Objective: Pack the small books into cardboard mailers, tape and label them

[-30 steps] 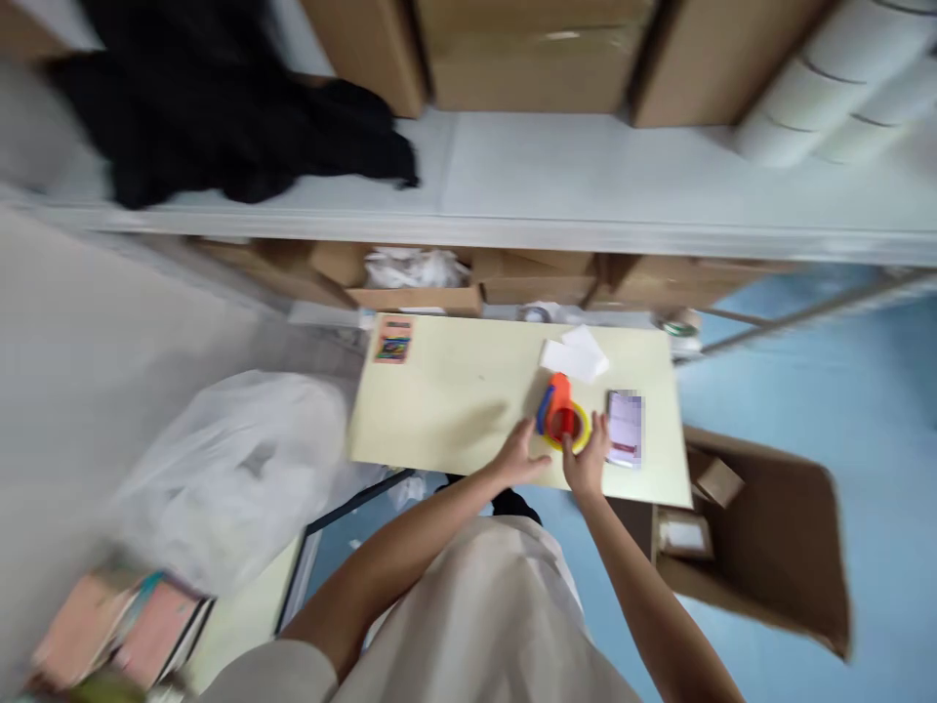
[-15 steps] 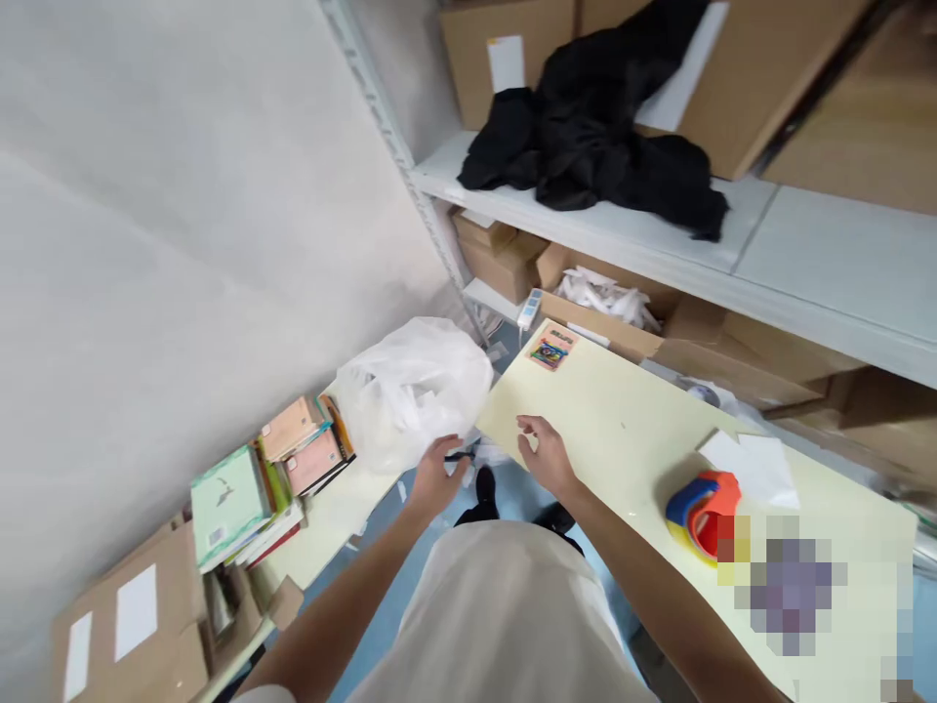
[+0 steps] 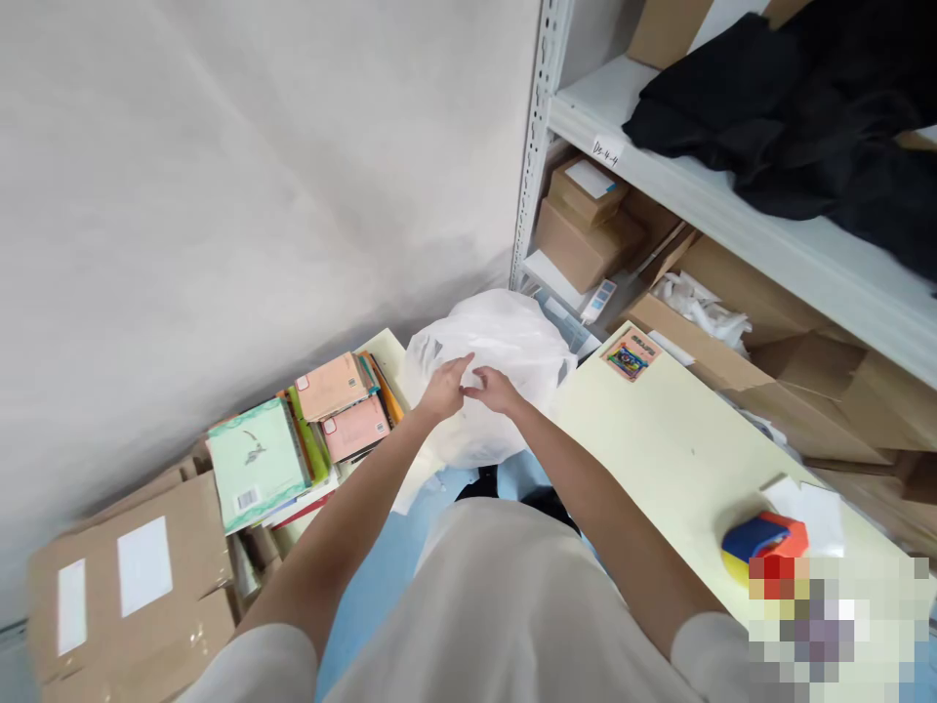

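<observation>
A bulging white plastic bag (image 3: pixel 505 327) stands straight ahead of me, between the two pale tabletops. My left hand (image 3: pixel 443 389) is over its near side, fingers stretched out and nothing held. Close beside it, my right hand (image 3: pixel 495 391) has its fingers apart and lightly bent, also without anything in them. The fingertips of both hands nearly meet in front of the bag. Whether they touch the plastic, I cannot tell.
Left, stacked books (image 3: pixel 264 454) lie by a cardboard box (image 3: pixel 139 586). On the right table (image 3: pixel 644 439) are a picture card (image 3: pixel 631 352) and a blue, red and yellow object (image 3: pixel 757 537). Behind it, a metal shelf (image 3: pixel 586 122) carries black cloth (image 3: pixel 732 107) and boxes.
My view has swung left, bringing the bag to the middle. Both hands have come closer together and are now in front of the bag.
</observation>
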Demonstrator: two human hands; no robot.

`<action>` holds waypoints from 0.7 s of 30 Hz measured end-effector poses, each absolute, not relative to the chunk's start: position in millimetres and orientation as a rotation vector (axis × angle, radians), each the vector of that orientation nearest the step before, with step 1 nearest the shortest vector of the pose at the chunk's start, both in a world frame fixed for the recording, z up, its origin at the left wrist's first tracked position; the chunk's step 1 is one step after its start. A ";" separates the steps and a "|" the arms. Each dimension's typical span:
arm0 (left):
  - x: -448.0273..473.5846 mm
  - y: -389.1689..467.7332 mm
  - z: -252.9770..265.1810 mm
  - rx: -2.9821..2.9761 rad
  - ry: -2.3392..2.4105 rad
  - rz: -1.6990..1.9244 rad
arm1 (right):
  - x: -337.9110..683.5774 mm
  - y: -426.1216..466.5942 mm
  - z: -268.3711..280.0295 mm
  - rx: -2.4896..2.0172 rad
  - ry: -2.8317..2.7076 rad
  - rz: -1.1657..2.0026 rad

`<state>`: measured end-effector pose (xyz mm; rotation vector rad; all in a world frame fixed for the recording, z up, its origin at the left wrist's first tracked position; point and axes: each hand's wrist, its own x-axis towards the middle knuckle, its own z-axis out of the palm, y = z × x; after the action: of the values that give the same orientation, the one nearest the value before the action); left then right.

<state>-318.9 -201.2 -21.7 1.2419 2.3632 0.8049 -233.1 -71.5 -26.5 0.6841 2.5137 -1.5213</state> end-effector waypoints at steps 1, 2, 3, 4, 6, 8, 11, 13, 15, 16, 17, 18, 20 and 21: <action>-322.2 -200.3 -22.3 1.255 2.344 0.741 | -236.1 -72.0 -29.2 0.674 2.510 -1.471; -324.6 -199.7 -22.0 1.267 2.330 0.681 | -236.8 -71.6 -30.5 0.662 2.518 -1.437; -326.5 -199.4 -21.0 1.285 2.316 0.630 | -235.7 -70.3 -30.1 0.658 2.533 -1.418; -328.3 -199.0 -19.2 1.307 2.302 0.593 | -233.6 -68.1 -27.9 0.660 2.554 -1.412; -332.6 -197.3 -13.2 1.348 2.291 0.558 | -227.9 -61.4 -18.2 0.652 2.597 -1.401; -338.8 -193.9 -4.5 1.380 2.291 0.542 | -222.5 -52.3 -2.4 0.619 2.645 -1.434; -348.3 -186.3 10.9 1.423 2.296 0.554 | -215.9 -38.8 27.0 0.584 2.691 -1.681; -351.0 -181.3 20.4 1.425 2.301 0.634 | -212.3 -34.3 46.0 0.582 2.613 -1.967; -349.3 -177.5 27.3 1.443 2.291 0.688 | -209.3 -34.9 62.4 0.602 2.458 -2.233; -347.2 -176.1 29.8 1.457 2.284 0.671 | -208.2 -36.5 69.5 0.617 2.389 -2.332; -344.7 -174.9 31.8 1.466 2.285 0.630 | -207.1 -38.2 76.0 0.641 2.342 -2.401; -342.2 -174.1 33.5 1.462 2.297 0.579 | -206.0 -39.6 82.3 0.673 2.318 -2.446; -338.2 -172.6 36.8 1.421 2.340 0.525 | -203.3 -39.6 94.7 0.718 2.306 -2.518; -336.9 -172.0 38.6 1.394 2.364 0.523 | -201.5 -37.9 101.1 0.723 2.309 -2.556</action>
<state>-336.9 -172.0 38.6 1.3944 2.3644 0.5232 -201.5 -37.9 101.1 0.7229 2.3095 -2.5556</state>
